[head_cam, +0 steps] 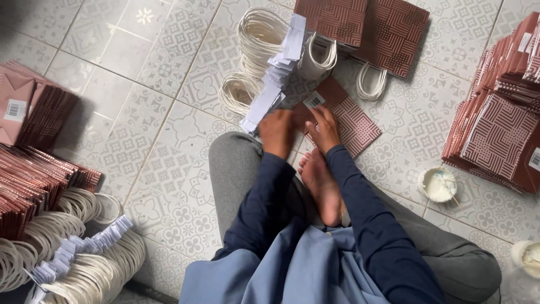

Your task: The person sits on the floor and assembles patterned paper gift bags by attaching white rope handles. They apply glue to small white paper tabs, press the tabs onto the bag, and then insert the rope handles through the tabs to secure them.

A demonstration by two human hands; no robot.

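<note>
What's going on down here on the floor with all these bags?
A person sits cross-legged on the tiled floor, both hands on a flat brown patterned paper bag lying in front of them. The left hand and right hand press on its near end. Just beyond lies a row of white cord handles with paper strips. Stacks of matching bags sit on either side, and a small white bowl is to the right.

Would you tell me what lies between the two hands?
In the head view, only the flat maroon paper bag under both: left hand and right hand sit almost side by side.
</note>
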